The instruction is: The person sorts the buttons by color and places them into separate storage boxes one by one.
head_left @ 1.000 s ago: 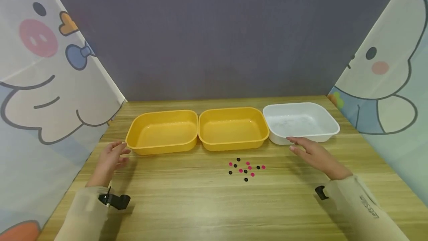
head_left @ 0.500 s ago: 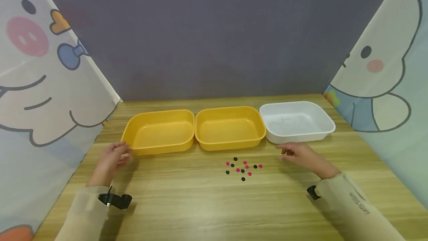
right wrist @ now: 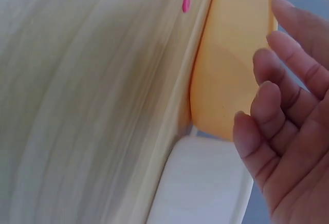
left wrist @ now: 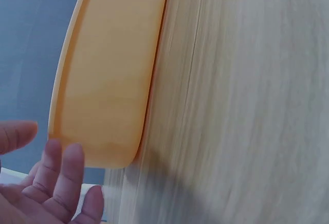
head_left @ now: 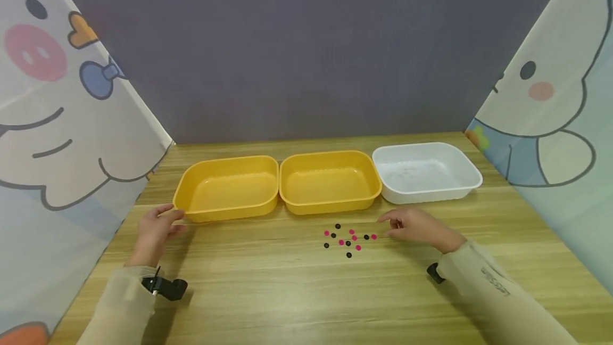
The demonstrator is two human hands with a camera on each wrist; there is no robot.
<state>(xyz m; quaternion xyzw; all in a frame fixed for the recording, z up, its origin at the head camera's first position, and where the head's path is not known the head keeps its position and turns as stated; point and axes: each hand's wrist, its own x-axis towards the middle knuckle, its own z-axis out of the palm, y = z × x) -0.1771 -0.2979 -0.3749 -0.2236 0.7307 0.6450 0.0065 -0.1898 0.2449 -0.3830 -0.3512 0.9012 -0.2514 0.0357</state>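
Note:
Several small round buttons, some pink (head_left: pixel 358 248) and some black (head_left: pixel 349 255), lie scattered on the wooden table in front of the middle tray. My right hand (head_left: pixel 413 226) hovers just right of them, fingers loosely bent with nothing between them. In the right wrist view a pink button (right wrist: pixel 186 3) shows near the top, away from that hand (right wrist: pixel 293 116). My left hand (head_left: pixel 156 230) is at the front left corner of the left yellow tray (head_left: pixel 230 211), its fingers relaxed and holding nothing. The left wrist view has those fingers (left wrist: pixel 70 178) overlapping the tray's end.
A second yellow tray (head_left: pixel 330 208) stands in the middle, side by side with the left one, and a white tray (head_left: pixel 431 196) is at its right. Behind them rises a grey panel (head_left: pixel 306 57). Cartoon-printed sheets (head_left: pixel 560 121) flank the table (head_left: pixel 268 292).
My right hand has moved left and slightly down from the white tray's front toward the buttons, its fingers bending more. The left hand has stayed nearly in place.

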